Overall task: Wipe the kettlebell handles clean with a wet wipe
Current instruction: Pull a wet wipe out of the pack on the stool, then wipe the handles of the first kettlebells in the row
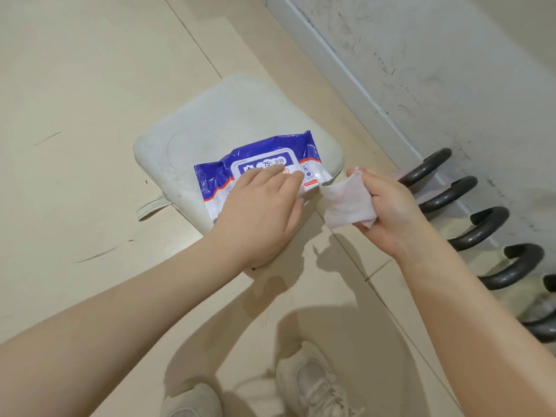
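A blue and white wet wipe pack point(240, 167) lies on a pale square cushion point(192, 133) on the floor. My left hand point(264, 206) rests flat on the pack, its straight fingers pressing the lid area. My right hand point(388, 206) holds a white wet wipe point(346, 203) pinched between thumb and fingers, just right of the pack. Several dark kettlebell handles point(481, 227) stand in a row along the wall at the right; their bodies are mostly hidden.
A scuffed grey wall point(451, 70) with a baseboard runs diagonally on the right. Beige floor tiles point(75, 85) spread to the left. My two light shoes point(313, 383) show at the bottom.
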